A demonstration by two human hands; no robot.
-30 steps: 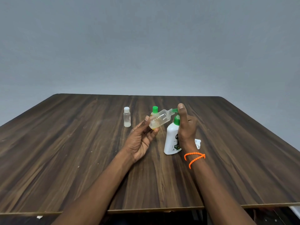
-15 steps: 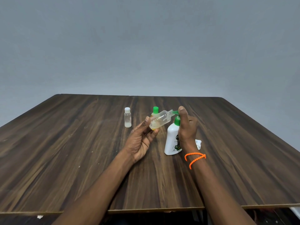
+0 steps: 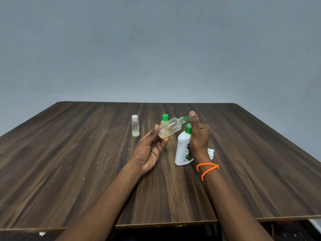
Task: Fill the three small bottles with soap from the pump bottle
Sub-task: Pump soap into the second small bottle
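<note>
My left hand (image 3: 150, 148) grips a clear small bottle (image 3: 171, 127) by its base, tilted so its open threaded neck meets the green spout of the white pump bottle (image 3: 183, 150). A little yellowish soap lies in the clear bottle's lower end. My right hand (image 3: 198, 136) wraps the pump bottle's neck, thumb on top of the green pump head. A small bottle with a white cap (image 3: 135, 126) stands upright to the left. Another small bottle with a green cap (image 3: 165, 118) stands behind the held one, mostly hidden.
All of this sits on a dark wooden table (image 3: 69, 162) before a plain grey wall. A small white cap (image 3: 211, 153) lies on the table just right of the pump bottle, partly behind my right wrist with its orange bracelet (image 3: 207, 168).
The thumb went down on the pump head half a second ago and has come back up a little now. The held bottle stays at the spout.
</note>
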